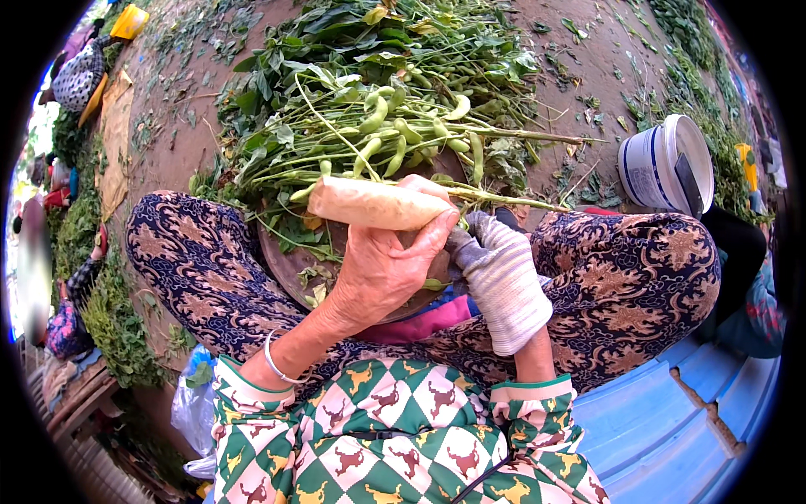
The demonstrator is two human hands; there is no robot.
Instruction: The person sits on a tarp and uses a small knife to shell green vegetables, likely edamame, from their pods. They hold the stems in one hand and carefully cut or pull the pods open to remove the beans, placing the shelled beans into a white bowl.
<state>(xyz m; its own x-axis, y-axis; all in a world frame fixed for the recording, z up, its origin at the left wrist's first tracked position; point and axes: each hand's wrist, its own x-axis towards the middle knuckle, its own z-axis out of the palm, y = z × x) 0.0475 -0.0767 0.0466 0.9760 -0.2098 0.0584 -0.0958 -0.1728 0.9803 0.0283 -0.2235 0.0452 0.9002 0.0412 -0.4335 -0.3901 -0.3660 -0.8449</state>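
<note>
- A pale wooden handle (378, 206) is being gripped by the bare left hand (386, 265), with the fingers curled tightly around it and the thumb being pressed along its lower side.
- The handle is being held level, just above the lap, with its right end being met by the right hand (499, 277).
- The right hand is being worn inside a grey-white knitted glove; its fingers are being closed at the end of the handle, though what exactly is being pinched there cannot be told.
- A bundle of green bean stalks (395, 134), with plump pods and leaves, is being kept on the bare earth ground (176, 92) just beyond the hands, some stems being touched by the handle.
- A round brown board (290, 260) is being partly hidden beneath the left hand and the stalks.
- A white bucket (663, 164) is being left lying on its side, well apart to the right.
- A silver bangle (277, 365) is being worn on the left wrist.
</note>
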